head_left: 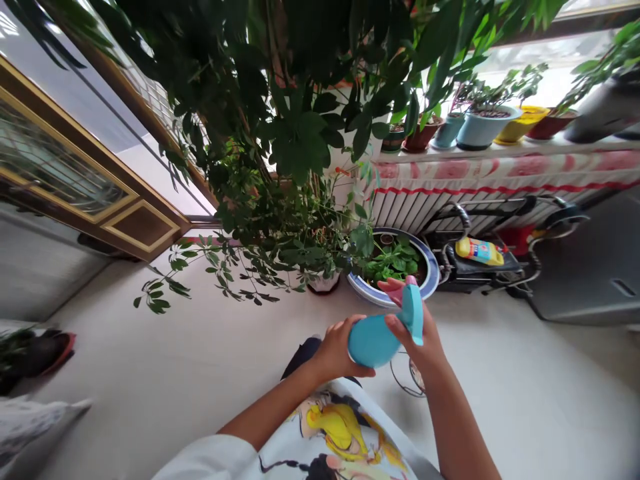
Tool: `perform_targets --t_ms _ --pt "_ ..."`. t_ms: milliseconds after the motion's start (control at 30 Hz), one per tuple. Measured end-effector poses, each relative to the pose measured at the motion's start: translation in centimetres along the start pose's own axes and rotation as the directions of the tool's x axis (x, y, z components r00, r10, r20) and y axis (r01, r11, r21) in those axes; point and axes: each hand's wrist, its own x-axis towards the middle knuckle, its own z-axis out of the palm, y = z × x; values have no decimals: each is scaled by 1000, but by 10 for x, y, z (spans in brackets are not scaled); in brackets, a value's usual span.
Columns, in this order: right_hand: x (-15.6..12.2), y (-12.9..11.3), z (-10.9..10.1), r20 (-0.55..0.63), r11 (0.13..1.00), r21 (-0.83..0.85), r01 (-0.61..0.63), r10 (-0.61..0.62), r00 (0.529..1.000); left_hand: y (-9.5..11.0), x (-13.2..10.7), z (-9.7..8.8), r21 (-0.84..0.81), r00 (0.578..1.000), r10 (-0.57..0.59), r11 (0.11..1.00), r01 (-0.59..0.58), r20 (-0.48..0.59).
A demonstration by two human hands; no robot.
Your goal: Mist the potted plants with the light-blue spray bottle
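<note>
A turquoise spray bottle [374, 341] with a pink nozzle is held in front of my body, tilted with its head up and to the right. My left hand [339, 350] wraps round the bottle's body from the left. Around the spray head, my right hand [423, 337] is closed, its thumb on the near side and fingers partly hidden behind the trigger. Just beyond the nozzle sits a round blue-and-white pot [367, 288] with low green leaves [397, 261]. A tall leafy plant [300, 147] rises ahead of my hands, its white pot [323, 283] partly covered by foliage.
Several potted plants line the windowsill [480, 155] at the right. Below stands a black folding cart [477, 270] carrying a yellow bottle [479, 252], beside a grey cabinet [595, 267]. A brown door [140, 227] stands at the left, and a reddish pot [63, 353] is nearer.
</note>
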Motion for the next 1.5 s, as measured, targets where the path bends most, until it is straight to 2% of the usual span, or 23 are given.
perform_targets --t_ms 100,167,233,300,333,433,467,533,600,733,833,933,1100,1200,1300,1367,1433,1467,1500 --pt "19 1 4 -100 999 -36 20 -23 995 -5 13 -13 -53 997 30 998 -26 69" --pt "28 3 4 -177 998 -65 17 -29 984 -11 28 -24 -174 993 86 982 -72 79" --pt "34 5 1 -190 997 -83 -5 -11 982 -14 50 -35 -338 995 95 936 -101 -37" --pt "38 7 -1 -181 992 -116 -47 25 983 -10 80 -43 -467 976 1 878 -105 -218" --pt "39 7 -2 -181 989 -127 -71 47 982 -6 97 -46 -519 965 -34 848 -110 -259" --pt "46 7 4 -190 984 -114 -135 111 976 16 145 -48 -649 963 -61 750 -130 -264" --pt "49 7 8 -178 984 -104 -143 123 976 24 158 -48 -687 958 -45 706 -170 -283" --pt "57 8 16 -143 988 -83 -127 114 983 37 178 -48 -716 934 10 639 -280 -357" --pt "65 10 24 -114 995 -55 -84 77 991 44 188 -52 -735 920 7 598 -319 -393" --pt "79 13 33 -107 996 -83 -40 31 994 41 184 -69 -815 943 -26 511 -273 -332" --pt "85 12 33 -85 988 -149 -50 37 996 33 167 -82 -852 949 35 431 -297 -313" --pt "88 13 26 -65 985 -150 -81 72 995 30 149 -88 -866 949 26 401 -299 -315" --pt "93 31 -2 90 988 43 -145 141 986 39 132 -80 -897 957 -57 370 -243 -283" --pt "99 42 -27 190 978 112 -173 150 970 50 131 -69 -903 942 -95 329 -276 -322" --pt "110 48 -52 277 978 105 -182 147 949 60 134 -59 -898 914 -136 286 -334 -383" --pt "120 49 -66 437 984 79 -158 109 893 66 137 -53 -902 902 -166 251 -352 -398" --pt "131 53 -75 637 992 57 -114 52 769 72 140 -48 -905 893 -197 226 -360 -404" --pt "135 57 -79 704 994 54 -98 32 710 76 142 -46 -904 888 -209 222 -364 -409" --pt "138 61 -81 740 994 52 -98 28 672 79 145 -45 -901 883 -216 223 -371 -417"
